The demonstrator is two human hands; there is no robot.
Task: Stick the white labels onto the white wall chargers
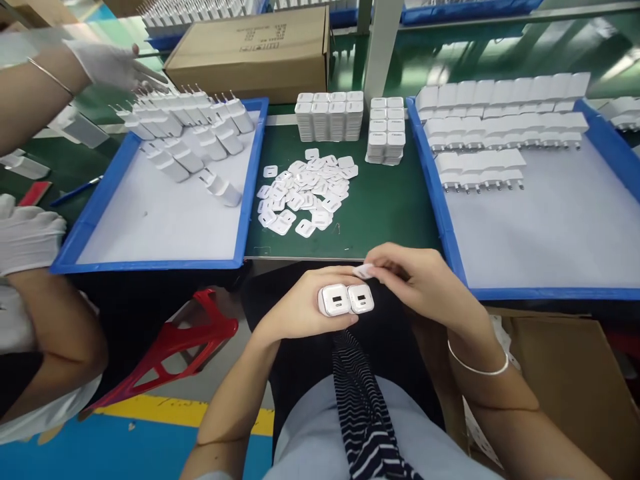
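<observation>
Two white charger plugs [335, 301] lie side by side in my left hand [300, 303], which is closed around them with their port ends facing up. Between thumb and finger of my right hand [417, 277] is a small white cover plate [363, 271], pinched just above the chargers. Whether the plate touches the left fingers I cannot tell. Beyond my hands, a loose pile of similar white cover plates [305, 187] is spread on the green table [390, 220]. Neat stacks of plates [329, 117] stand behind the pile.
A blue-rimmed tray [253, 180] with several chargers stands at left, another tray [440, 213] with rows of chargers at right. A cardboard box [250, 53] sits behind. A co-worker's gloved hands [30, 233] are at far left, above a red stool [200, 340].
</observation>
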